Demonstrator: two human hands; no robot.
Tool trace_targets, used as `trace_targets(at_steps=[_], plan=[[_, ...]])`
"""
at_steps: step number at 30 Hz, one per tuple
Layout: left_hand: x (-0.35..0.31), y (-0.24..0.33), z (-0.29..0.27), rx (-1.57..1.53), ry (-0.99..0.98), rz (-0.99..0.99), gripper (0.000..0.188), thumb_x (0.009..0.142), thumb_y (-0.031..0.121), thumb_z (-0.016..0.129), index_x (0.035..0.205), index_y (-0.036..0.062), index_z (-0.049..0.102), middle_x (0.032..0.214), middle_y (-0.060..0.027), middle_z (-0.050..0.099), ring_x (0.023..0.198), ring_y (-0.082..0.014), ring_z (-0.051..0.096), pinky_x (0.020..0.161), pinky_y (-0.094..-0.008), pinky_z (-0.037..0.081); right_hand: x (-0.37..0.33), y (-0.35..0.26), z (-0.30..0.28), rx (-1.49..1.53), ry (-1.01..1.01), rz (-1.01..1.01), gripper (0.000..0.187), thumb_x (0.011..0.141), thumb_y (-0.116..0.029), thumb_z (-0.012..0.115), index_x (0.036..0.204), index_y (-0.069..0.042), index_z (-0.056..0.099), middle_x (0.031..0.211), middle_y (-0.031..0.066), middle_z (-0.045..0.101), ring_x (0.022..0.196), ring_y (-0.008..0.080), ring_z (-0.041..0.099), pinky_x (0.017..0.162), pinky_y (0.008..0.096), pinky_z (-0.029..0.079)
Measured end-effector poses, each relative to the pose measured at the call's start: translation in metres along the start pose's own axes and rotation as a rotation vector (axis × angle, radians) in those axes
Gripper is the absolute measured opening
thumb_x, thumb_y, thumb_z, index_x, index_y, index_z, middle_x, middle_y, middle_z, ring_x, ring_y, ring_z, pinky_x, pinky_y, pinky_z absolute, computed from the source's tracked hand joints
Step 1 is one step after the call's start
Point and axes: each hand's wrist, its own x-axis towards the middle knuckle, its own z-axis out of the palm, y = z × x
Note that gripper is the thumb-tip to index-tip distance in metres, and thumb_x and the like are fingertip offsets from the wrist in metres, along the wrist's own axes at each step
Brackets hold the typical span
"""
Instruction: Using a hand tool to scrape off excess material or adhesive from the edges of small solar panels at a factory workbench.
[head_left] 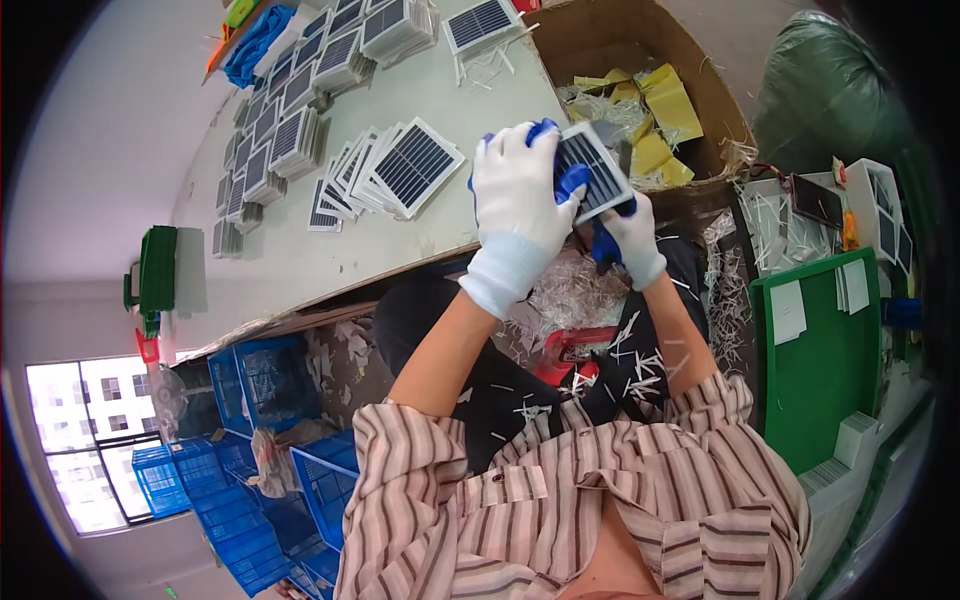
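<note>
Pale grey bench carries stacked small solar panels; beside it stands an open brown cardboard box of yellow scraps. Over our lap, our white-gloved left hand and right hand clamp blue-tipped fingers on one small square solar cell panel.

We cannot see the near half of the small solar panel; the left hand covers it. The right hand shows only palm and wrist, its fingertips tucked under the panel. Stacked panels run off the top edge, count unclear. Contents of the cardboard box blur into yellow scraps and shreds. The red object in the lap is half buried under white strips.
</note>
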Motion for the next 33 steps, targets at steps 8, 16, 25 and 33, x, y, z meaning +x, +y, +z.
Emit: trace_targets(at_steps=[8,16,25,33], plan=[[0.002,0.002,0.017,-0.002,0.115,-0.051,0.029,0.072,0.005,0.062,0.101,0.0069,0.062,0.103,-0.0113,0.059,0.099,-0.0322,0.053,0.088,-0.0416,0.042,-0.029,-0.008,-0.009,-0.227,-0.43,-0.07,0.011,0.074,-0.005,0.066,0.084,-0.002,0.062,0.073,0.0024,0.063,0.062,0.0088,0.058,0.058,0.0238,0.048],[-0.001,0.006,0.016,0.018,0.094,-0.058,0.035,0.071,0.011,0.064,0.106,0.0047,0.061,0.103,-0.0138,0.057,0.103,-0.0327,0.051,0.092,-0.0427,0.039,-0.016,-0.013,-0.009,-0.002,-0.021,-0.005,0.016,0.077,-0.005,0.067,0.091,-0.002,0.062,0.079,0.0011,0.063,0.07,0.0059,0.057,0.063,0.0218,0.047],[-0.002,0.006,0.016,-0.022,0.104,-0.04,0.034,0.071,0.005,0.061,0.104,0.0063,0.061,0.104,-0.0124,0.057,0.102,-0.0322,0.051,0.088,-0.0426,0.04,-0.038,-0.002,-0.027,0.009,-0.301,0.219,0.012,0.072,-0.004,0.066,0.081,0.001,0.06,0.07,0.0043,0.063,0.062,0.0096,0.059,0.061,0.0241,0.048],[-0.003,0.004,0.013,-0.005,0.081,-0.043,0.041,0.068,0.011,0.067,0.108,0.0054,0.059,0.107,-0.0139,0.055,0.106,-0.0331,0.049,0.094,-0.0432,0.038,-0.018,-0.015,-0.017,-0.044,-0.29,0.182,0.012,0.072,-0.001,0.064,0.083,0.001,0.065,0.073,0.0038,0.065,0.063,0.008,0.059,0.06,0.0228,0.048]])
